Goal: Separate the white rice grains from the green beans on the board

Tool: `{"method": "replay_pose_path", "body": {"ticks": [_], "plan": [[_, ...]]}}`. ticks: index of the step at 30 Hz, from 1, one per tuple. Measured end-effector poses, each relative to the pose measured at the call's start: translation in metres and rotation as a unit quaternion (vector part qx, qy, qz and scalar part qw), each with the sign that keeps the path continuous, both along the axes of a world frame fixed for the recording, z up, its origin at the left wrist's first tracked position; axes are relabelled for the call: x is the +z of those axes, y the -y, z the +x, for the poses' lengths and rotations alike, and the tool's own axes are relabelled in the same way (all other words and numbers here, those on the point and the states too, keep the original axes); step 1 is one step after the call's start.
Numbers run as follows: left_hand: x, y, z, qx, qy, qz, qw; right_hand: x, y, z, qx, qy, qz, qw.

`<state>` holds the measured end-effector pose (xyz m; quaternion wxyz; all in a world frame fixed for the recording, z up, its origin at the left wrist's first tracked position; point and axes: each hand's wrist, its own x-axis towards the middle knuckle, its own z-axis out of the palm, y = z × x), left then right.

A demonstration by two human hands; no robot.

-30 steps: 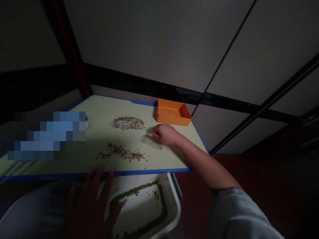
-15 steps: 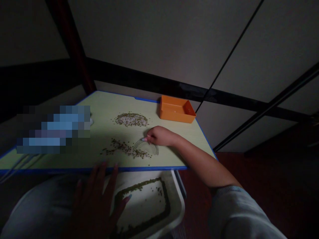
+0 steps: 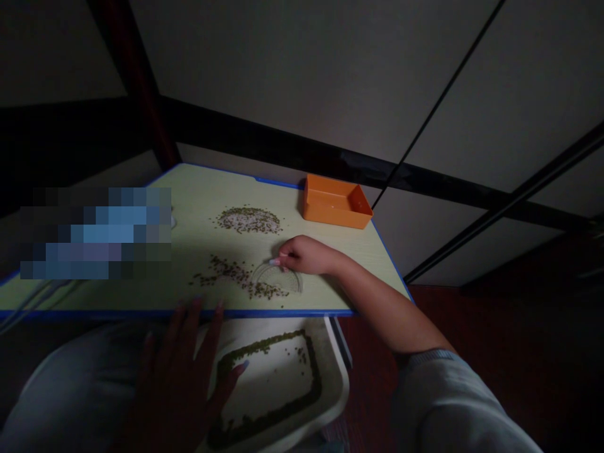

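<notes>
A clear protractor (image 3: 289,280) lies against the pale green tabletop, pinched at its curved top by my right hand (image 3: 306,255). Small dark grains (image 3: 226,272) are scattered along its left side and under its lower edge. Farther back on the table sits a heap of mixed green and whitish grains (image 3: 248,220). My left hand (image 3: 184,371) is in shadow at the near table edge, fingers spread and holding nothing. Its thumb reaches over a white bin (image 3: 338,393) below the table, where green grains (image 3: 311,390) line the bottom's border.
An orange open box (image 3: 335,212) stands at the table's back right corner. A blurred-out bluish patch (image 3: 104,229) covers the left side, with a cable (image 3: 35,302) running below it. Cabinet panels (image 3: 292,82) rise close behind the blue-edged table (image 3: 189,182).
The view has shifted slightly, so the table sits a little higher in the picture. My right hand keeps its pinch on the protractor, and my left hand stays spread by the edge.
</notes>
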<state>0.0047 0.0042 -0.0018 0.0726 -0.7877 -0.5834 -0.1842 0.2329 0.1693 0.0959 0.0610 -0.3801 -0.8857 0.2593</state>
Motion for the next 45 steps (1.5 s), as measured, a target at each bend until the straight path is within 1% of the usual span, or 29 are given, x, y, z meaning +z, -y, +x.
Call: {"method": "replay_pose_path", "body": {"ticks": [3,7,12,17,27,33,36,39,45], "plan": [[0.0,0.0,-0.001,0.002,-0.001,-0.004,1.0,0.002,0.002,0.0,-0.004,-0.002,-0.001,1.0],[0.0,0.0,0.0,0.007,0.002,-0.009,1.0,0.002,0.003,0.001,0.01,-0.006,0.003,1.0],[0.0,-0.001,0.002,0.006,0.014,0.01,1.0,0.001,0.006,0.001,0.016,-0.012,-0.002,1.0],[0.0,-0.001,0.001,0.007,0.017,0.007,1.0,0.004,0.01,0.0,0.02,-0.005,-0.005,1.0],[0.001,0.0,0.002,0.006,0.009,0.012,1.0,0.003,0.014,-0.004,0.038,0.017,0.03,0.999],[0.004,0.0,0.003,0.007,0.006,-0.001,1.0,0.004,0.012,-0.001,0.028,0.028,0.049,0.998],[0.002,0.0,0.002,0.009,0.007,-0.001,1.0,0.004,0.011,0.001,0.024,0.012,0.039,0.999],[0.001,0.0,0.002,0.007,0.018,0.015,1.0,0.004,0.011,0.002,0.034,-0.006,0.021,0.999],[0.004,0.001,0.003,0.014,0.038,0.01,0.999,0.005,0.014,0.004,0.096,-0.04,-0.021,0.994]]}}
